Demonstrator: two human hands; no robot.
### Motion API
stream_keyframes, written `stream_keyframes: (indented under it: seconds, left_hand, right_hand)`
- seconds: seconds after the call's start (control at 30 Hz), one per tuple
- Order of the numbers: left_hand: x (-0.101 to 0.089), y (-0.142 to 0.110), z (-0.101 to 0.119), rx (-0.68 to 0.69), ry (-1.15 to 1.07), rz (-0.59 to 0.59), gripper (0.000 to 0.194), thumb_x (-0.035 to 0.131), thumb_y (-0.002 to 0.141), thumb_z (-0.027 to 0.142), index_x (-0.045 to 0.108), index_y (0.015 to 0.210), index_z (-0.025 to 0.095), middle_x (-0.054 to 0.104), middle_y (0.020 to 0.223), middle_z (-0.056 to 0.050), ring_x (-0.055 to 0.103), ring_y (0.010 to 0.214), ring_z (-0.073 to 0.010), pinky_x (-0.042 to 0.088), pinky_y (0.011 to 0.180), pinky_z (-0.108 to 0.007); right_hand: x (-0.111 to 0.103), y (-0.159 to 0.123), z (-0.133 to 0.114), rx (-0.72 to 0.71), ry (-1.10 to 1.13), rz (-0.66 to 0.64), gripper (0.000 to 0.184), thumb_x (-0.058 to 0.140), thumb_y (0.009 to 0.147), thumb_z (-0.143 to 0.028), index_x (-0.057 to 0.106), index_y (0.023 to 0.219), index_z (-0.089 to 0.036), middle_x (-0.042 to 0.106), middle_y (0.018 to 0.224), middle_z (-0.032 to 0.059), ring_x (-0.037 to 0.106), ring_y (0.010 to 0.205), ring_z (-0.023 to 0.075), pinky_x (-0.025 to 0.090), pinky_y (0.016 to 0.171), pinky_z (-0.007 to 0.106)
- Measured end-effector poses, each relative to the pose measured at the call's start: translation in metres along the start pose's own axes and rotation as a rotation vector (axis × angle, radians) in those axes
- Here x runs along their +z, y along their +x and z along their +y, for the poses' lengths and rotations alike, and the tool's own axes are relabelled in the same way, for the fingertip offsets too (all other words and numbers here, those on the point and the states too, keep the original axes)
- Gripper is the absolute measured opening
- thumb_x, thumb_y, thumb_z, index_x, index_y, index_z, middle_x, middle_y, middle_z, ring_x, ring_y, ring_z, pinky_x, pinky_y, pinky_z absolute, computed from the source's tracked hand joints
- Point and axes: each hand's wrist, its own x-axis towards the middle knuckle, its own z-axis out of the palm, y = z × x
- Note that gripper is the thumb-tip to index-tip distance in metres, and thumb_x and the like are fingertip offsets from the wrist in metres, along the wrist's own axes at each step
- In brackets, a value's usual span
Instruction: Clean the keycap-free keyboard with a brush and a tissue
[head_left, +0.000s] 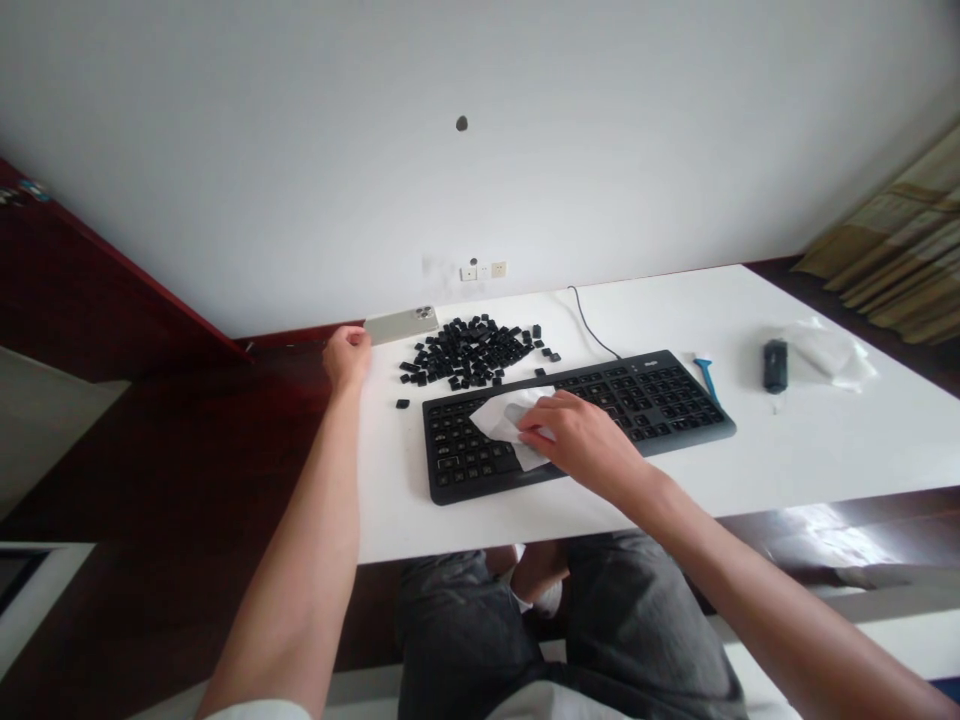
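Note:
My right hand (574,435) pinches a white tissue (499,412) and presses it over the left-middle part of a black keyboard (472,490). The keyboard has its keycaps off, baring the square key sockets. At the table's left edge, my left hand (348,356) is closed with curled fingers, right by the left end of a phone (397,325) lying camera side up. What those fingers grip, if anything, is hidden. A heap of loose black keycaps (472,350) lies behind the keyboard, and a single keycap (403,404) sits apart, left of the keyboard.
A blue tool (705,378) lies beside the keyboard's right end. Farther right on the white table (810,450) are a small black object (775,366) and crumpled white tissue or plastic (829,355). The keyboard's cable (589,325) runs toward the wall, which has sockets (484,271).

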Motion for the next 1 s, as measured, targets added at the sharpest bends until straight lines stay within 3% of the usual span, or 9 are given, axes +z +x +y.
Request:
stream_keyframes:
  seconds: [0.17, 0.5, 0.57, 0.7, 0.8, 0.9, 1.0]
  left_hand:
    - [0.001, 0.001, -0.001, 0.014, 0.011, -0.005, 0.026, 0.064, 0.094, 0.024, 0.080, 0.115, 0.022, 0.081, 0.115, -0.009, 0.073, 0.108, -0.0279, 0.053, 0.098, -0.036]
    - [-0.001, -0.001, 0.003, 0.015, 0.003, -0.025, 0.024, 0.064, 0.095, 0.023, 0.079, 0.114, 0.021, 0.081, 0.116, -0.009, 0.074, 0.110, -0.0278, 0.053, 0.098, -0.035]
    - [-0.001, -0.001, 0.002, 0.001, -0.005, -0.019, 0.026, 0.064, 0.095, 0.024, 0.077, 0.117, 0.022, 0.081, 0.116, -0.009, 0.074, 0.109, -0.0273, 0.053, 0.098, -0.035]
    - [0.002, 0.001, 0.000, -0.019, -0.025, 0.001, 0.033, 0.066, 0.094, 0.024, 0.074, 0.126, 0.021, 0.080, 0.116, -0.009, 0.074, 0.109, -0.0275, 0.053, 0.097, -0.035]
    - [0.003, 0.003, -0.002, -0.008, -0.028, -0.001, 0.032, 0.067, 0.094, 0.025, 0.074, 0.125, 0.021, 0.080, 0.116, -0.009, 0.074, 0.109, -0.0286, 0.054, 0.099, -0.037]
    - [0.004, 0.004, -0.004, -0.010, -0.026, -0.002, 0.032, 0.067, 0.093, 0.024, 0.075, 0.123, 0.021, 0.080, 0.115, -0.010, 0.075, 0.109, -0.0294, 0.054, 0.099, -0.038]
    - [0.004, 0.005, -0.005, -0.014, -0.029, -0.004, 0.031, 0.067, 0.092, 0.025, 0.076, 0.122, 0.022, 0.080, 0.115, -0.010, 0.075, 0.108, -0.0294, 0.055, 0.098, -0.038]
  right_hand:
    - [-0.004, 0.010, -0.003, 0.090, -0.109, -0.091, 0.010, 0.074, 0.098, -0.024, 0.083, 0.093, -0.024, 0.081, 0.094, 0.0069, 0.074, 0.097, 0.0278, 0.053, 0.073, 0.033]
    - [-0.009, 0.023, -0.001, 0.009, -0.180, -0.241, 0.020, 0.060, 0.104, -0.024, 0.077, 0.097, -0.018, 0.079, 0.098, 0.0125, 0.075, 0.096, 0.0288, 0.050, 0.068, 0.033]
    - [-0.020, 0.023, 0.011, -0.018, -0.163, -0.165, 0.021, 0.055, 0.106, -0.026, 0.074, 0.101, -0.018, 0.078, 0.100, 0.0131, 0.073, 0.095, 0.0283, 0.051, 0.070, 0.034]
    - [-0.063, 0.014, 0.047, 0.034, 0.077, 0.154, 0.025, 0.051, 0.108, -0.038, 0.068, 0.104, -0.020, 0.075, 0.101, 0.0117, 0.069, 0.089, 0.0249, 0.054, 0.079, 0.039]
    - [-0.091, 0.003, 0.063, 0.204, 0.476, 0.202, 0.029, 0.062, 0.103, -0.051, 0.065, 0.099, -0.022, 0.073, 0.085, 0.0059, 0.065, 0.070, 0.0184, 0.049, 0.061, 0.033]
    - [-0.090, -0.001, 0.065, 0.243, 0.766, 0.202, 0.033, 0.071, 0.097, -0.052, 0.063, 0.110, -0.023, 0.070, 0.084, 0.0014, 0.060, 0.062, 0.0140, 0.042, 0.053, 0.029]
    - [-0.069, 0.002, 0.070, 0.198, 0.519, 0.247, 0.028, 0.064, 0.099, -0.040, 0.071, 0.121, -0.024, 0.075, 0.102, 0.0044, 0.063, 0.065, 0.0140, 0.049, 0.061, 0.032]
